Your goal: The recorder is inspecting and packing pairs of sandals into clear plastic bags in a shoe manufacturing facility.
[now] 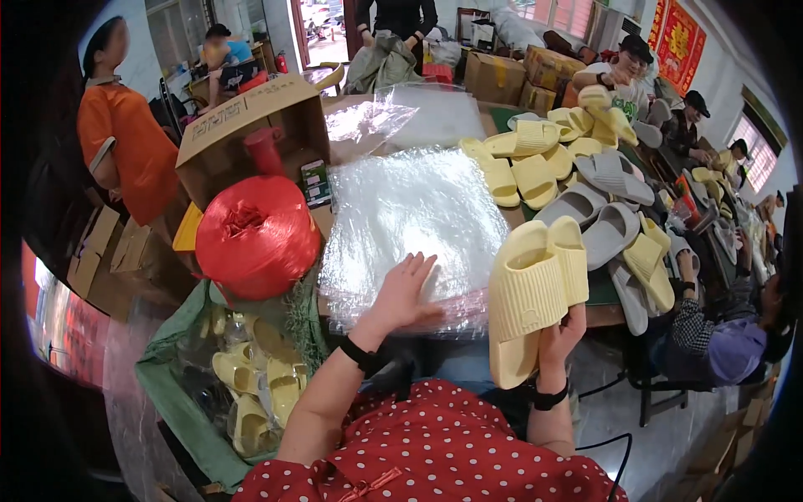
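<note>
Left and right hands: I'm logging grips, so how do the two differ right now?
The left hand rests on clear plastic; the right hand grips two yellow slippers. The left hand is plainly visible; the right hand is partly hidden behind the slippers. Each has a black wristband.

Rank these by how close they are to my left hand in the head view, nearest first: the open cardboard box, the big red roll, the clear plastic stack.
From your left hand:
1. Clear plastic stack: directly under the hand, touching it.
2. Big red roll: off to the left.
3. Open cardboard box: also left, farther back, behind the roll.
</note>
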### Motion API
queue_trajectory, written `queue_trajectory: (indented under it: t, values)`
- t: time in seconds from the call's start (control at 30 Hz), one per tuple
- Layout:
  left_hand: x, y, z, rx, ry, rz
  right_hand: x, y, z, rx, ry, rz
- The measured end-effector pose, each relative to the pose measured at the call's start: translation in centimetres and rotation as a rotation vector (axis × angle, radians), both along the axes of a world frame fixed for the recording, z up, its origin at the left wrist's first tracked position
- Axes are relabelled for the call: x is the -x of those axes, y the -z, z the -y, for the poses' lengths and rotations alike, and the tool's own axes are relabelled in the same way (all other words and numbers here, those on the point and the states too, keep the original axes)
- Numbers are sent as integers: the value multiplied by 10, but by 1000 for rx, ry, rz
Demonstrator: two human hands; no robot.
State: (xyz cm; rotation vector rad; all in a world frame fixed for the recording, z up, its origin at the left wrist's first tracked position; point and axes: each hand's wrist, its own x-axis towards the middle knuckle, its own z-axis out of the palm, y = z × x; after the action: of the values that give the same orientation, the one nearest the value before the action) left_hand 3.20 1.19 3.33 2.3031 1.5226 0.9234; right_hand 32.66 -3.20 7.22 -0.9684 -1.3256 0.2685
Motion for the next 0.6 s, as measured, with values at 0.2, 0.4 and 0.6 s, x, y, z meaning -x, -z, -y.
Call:
queue_trajectory:
  t: [0.2, 0.4, 0.6]
  values:
    - [4, 2, 11, 46, 116, -71, -3, 3, -3, 10, 14, -17]
    - [20, 8, -2, 202, 153, 217, -2, 1, 0, 15, -18, -8]
    - [16, -29, -7, 755, 52, 1141, 5, -3, 9, 39, -66, 11]
